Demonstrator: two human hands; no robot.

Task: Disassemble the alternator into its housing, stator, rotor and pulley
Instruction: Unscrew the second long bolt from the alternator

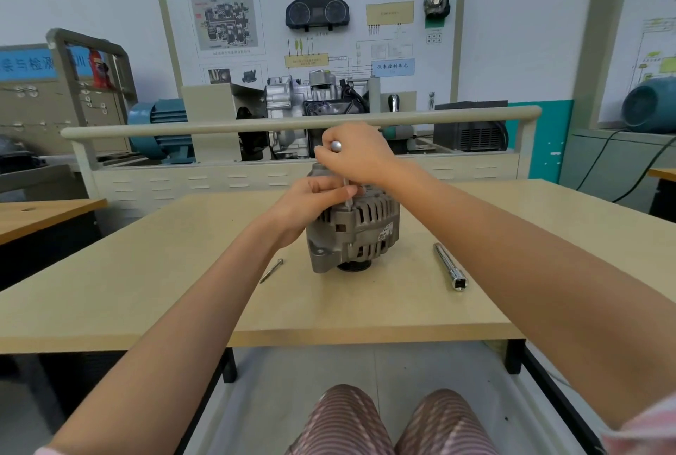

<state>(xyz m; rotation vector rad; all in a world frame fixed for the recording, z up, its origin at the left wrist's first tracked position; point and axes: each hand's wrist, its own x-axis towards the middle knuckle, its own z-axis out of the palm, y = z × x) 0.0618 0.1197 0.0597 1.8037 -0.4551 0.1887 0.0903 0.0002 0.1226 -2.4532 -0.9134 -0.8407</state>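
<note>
A grey alternator [360, 235] stands on the wooden table [183, 290] with its dark pulley [354, 266] facing down. My right hand [360, 154] grips the handle of a slim silver driver tool [346, 195] held upright, its tip on the top rim of the housing. My left hand [311, 204] rests on the alternator's top left, its fingers pinching the tool's shaft. A long loose bolt [271, 270] lies on the table to the left of the alternator.
A chrome socket extension tube [450, 266] lies on the table to the right of the alternator. A beige rail [292, 123] and a training rig with a gearbox stand behind the table. My knees show below the table's front edge.
</note>
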